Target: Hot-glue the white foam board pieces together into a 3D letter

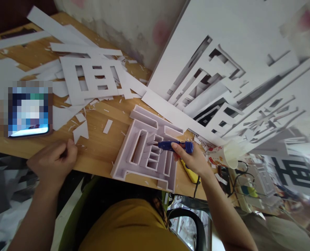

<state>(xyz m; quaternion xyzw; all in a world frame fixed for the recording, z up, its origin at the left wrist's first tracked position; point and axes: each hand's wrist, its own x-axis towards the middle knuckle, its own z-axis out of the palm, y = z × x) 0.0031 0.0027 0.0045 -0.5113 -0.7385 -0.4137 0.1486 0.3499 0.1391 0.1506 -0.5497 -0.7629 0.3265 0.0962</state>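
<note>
My right hand (193, 157) grips a blue tool (174, 145), likely a glue gun, whose tip points left over a white hollow foam-board character (128, 150) near the table's front edge. Thin upright walls divide the character into narrow compartments. My left hand (54, 157) rests at the table edge, left of the character, with its fingers curled closed. Whatever that hand holds, if anything, is hidden. A phone (30, 111) with a lit screen lies beyond my left hand.
Cut white boards (89, 82) and scraps cover the back left. A large cut-out board (191, 28) leans at the back right. A paper cup (222, 155), a yellow tool (190, 171) and cables lie right of the character. Further right, another person's arm is blurred.
</note>
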